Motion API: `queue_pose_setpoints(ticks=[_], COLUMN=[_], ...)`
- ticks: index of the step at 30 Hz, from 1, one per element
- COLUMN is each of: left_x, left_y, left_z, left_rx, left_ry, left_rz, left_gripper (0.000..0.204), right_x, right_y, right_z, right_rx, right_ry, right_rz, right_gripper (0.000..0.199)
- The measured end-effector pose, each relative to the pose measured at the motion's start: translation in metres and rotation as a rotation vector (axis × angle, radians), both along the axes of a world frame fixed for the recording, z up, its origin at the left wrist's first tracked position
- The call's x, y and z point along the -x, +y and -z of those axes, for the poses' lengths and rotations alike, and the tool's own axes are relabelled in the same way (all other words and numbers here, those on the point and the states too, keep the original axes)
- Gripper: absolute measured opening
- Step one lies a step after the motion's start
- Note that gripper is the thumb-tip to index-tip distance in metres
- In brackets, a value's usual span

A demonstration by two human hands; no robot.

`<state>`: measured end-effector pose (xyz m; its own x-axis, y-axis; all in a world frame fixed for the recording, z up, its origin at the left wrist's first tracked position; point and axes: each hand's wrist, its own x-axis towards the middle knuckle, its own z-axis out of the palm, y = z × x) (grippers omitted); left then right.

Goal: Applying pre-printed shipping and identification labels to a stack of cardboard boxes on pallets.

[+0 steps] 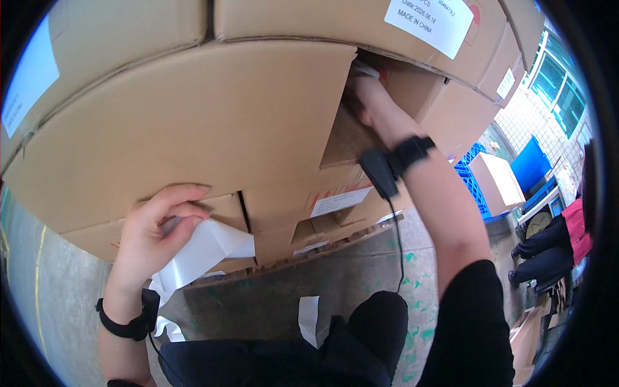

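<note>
My left hand [164, 222] pinches a curling white sheet of paper [200, 248] in front of the lower edge of a large brown cardboard box [193, 122]. My right hand [366, 97] reaches into a dark gap [345, 138] beside that box, under the upper row of boxes. A small whitish patch [366, 69] shows by its fingers; what it is cannot be made out. The right fingers are mostly hidden and blurred. Each wrist wears a black strap with a small device and a cable.
More cartons with white labels [429, 26] are stacked above and at the right. Below, the stack rests on a pallet [335, 242]. White paper strips [309, 319] lie near my legs. At the far right are a blue crate [472, 180], an open box [496, 184] and another person [554, 248].
</note>
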<state>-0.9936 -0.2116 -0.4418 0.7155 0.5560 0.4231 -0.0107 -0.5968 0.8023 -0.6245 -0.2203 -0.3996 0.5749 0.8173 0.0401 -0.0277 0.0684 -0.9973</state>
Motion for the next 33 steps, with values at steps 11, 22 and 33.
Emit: queue_pose_setpoints(ticks=[11,22,33], left_x=[0.050,0.168,0.200], left_y=[-0.044,-0.131,-0.183], left_z=[0.062,0.193,0.170], left_rx=[0.058,0.635,0.351], left_ry=[0.109,0.564,0.675], left_rz=[-0.035,-0.324,-0.416], left_gripper=[0.018,0.022,0.030], right_x=[0.168,0.191,0.216], right_y=[-0.303,-0.229,-0.183], right_z=[0.131,0.249,0.439], right_rx=[0.491,0.808,1.337], right_ry=[-1.378,-1.195,-0.807], right_rz=[-1.136,-1.779,-2.076], right_gripper=[0.031,0.042,0.055])
